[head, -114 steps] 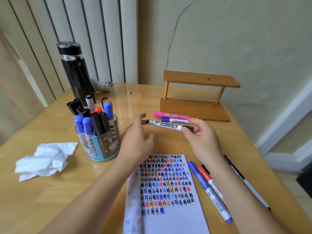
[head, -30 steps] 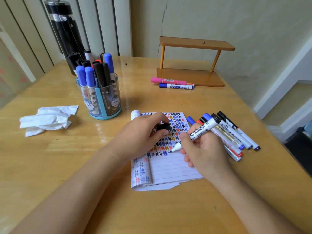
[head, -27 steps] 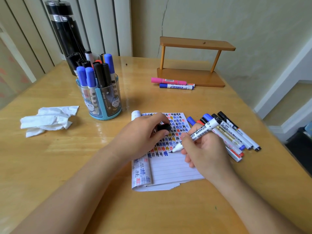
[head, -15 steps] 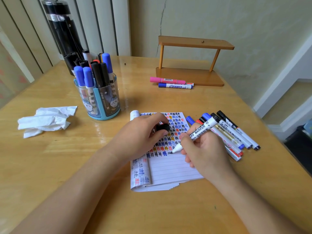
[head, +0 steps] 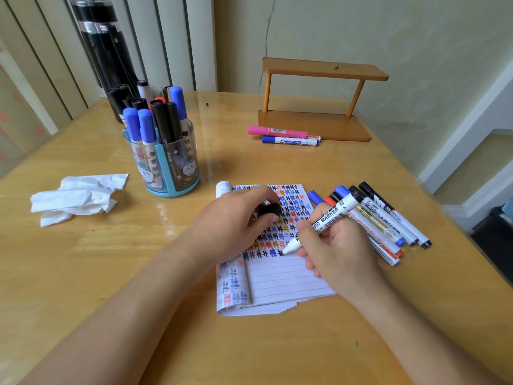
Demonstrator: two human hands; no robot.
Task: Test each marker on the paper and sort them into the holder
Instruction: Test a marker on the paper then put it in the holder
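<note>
Right hand [head: 338, 251] pinches the white-barrelled black marker [head: 330, 215], left hand [head: 236, 226] grips its small black cap [head: 269, 210]; the lined white paper [head: 286, 276] could slide, smearing ink.

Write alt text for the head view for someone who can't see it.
The right hand holds an uncapped white marker with its tip on the lined paper, beside rows of coloured marks. The left hand rests on the paper, pinching the black cap. A blue holder of markers stands behind-left; loose markers lie right of the paper.
</note>
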